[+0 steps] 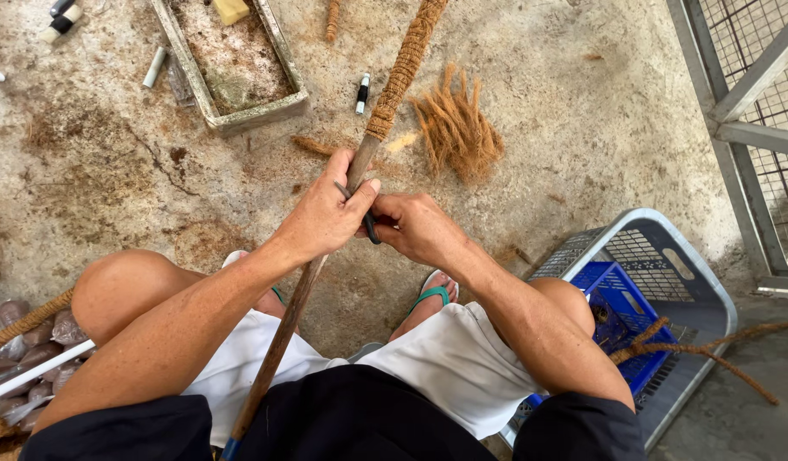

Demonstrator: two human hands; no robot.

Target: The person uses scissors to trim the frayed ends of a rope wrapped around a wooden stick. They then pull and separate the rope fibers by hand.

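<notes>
A seated person braces a long wooden stick (304, 286) between the knees, its lower end tucked toward the lap and its upper end angled away over the concrete floor (582, 128), a slant that keeps the working spot within easy reach of both hands. The left hand (325, 213) is wrapped closed round the stick just below the coir rope wrapping (402, 68) that sheathes its upper part, steadying it; the right hand (415, 226) is curled tight against it, its fingers closed on what looks like a dark-handled tool (370, 226), though exactly what it is cannot be made out. One loose bundle of coir fibre (458, 128) lies fanned on the floor just beside the stick, close at hand. One long, shallow tray (287, 81) sits further off, with several small tubes or markers about it: one black-and-white one (362, 92) lies near the stick, and at least three more to the far left. On the person's right stands one grey plastic basket (693, 282) holding one blue crate (624, 307), with a twisted length of rope (693, 350) draped over its rim. Two sandalled feet show between the knees.
</notes>
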